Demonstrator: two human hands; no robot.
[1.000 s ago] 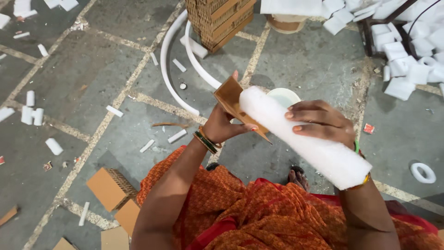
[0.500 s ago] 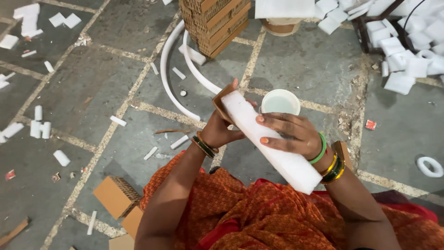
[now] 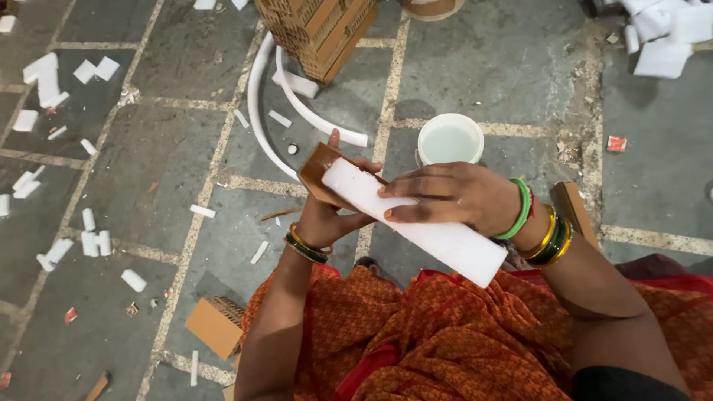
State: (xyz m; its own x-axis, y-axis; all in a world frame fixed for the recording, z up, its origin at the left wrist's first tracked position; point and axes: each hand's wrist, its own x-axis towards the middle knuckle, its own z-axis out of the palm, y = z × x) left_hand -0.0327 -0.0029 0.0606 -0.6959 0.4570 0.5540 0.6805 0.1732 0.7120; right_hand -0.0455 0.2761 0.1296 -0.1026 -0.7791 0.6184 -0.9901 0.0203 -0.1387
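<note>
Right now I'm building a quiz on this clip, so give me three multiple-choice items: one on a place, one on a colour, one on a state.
1. Where does the white cup stand?
A. on the stone floor, beyond the hands
B. on the lap
C. on the cardboard stack

2. What colour is the foam bar?
A. brown
B. white
C. green

3. How is the brown cardboard piece held?
A. lying loose on the floor
B. in the left hand, against the bar's far end
C. under the right hand

Key: 1 A, it sits on the floor; 2 B, plainly white; 3 B, left fingers hold it there.
</note>
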